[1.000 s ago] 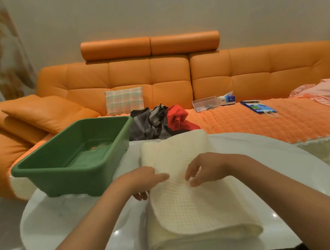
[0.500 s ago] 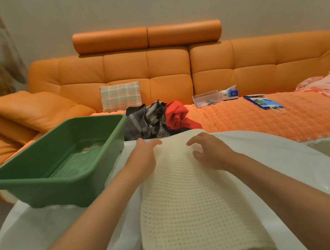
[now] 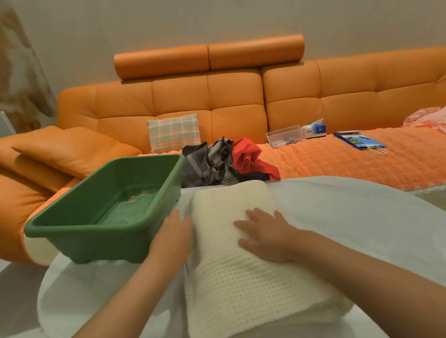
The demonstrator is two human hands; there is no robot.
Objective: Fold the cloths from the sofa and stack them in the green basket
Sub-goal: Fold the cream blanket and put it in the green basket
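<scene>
- Pressing down on the folded cream cloth (image 3: 242, 263), the right hand (image 3: 267, 235) lies flat with fingers spread and straight, grasping nothing. The left hand (image 3: 173, 240) is also released, its straight fingers against the cloth's nine o'clock edge.
- The cloth lies in thick layers on the white table (image 3: 373, 222), its near end reaching the table's six o'clock edge.
- The green basket (image 3: 85, 227) stands at ten o'clock of the cloth, just beside the left hand, with no cloth in it yet.
- More cloths (image 3: 226, 163) are heaped on the sofa (image 3: 291, 98) at twelve o'clock.
- Risk: the layers look springy, and lifting from one side only would likely let the fold slump open.
- Risk: a pull toward six o'clock could slide the near end off the table.
- Room: bare tabletop shows at three o'clock, while the basket wall crowds the ten o'clock side.
</scene>
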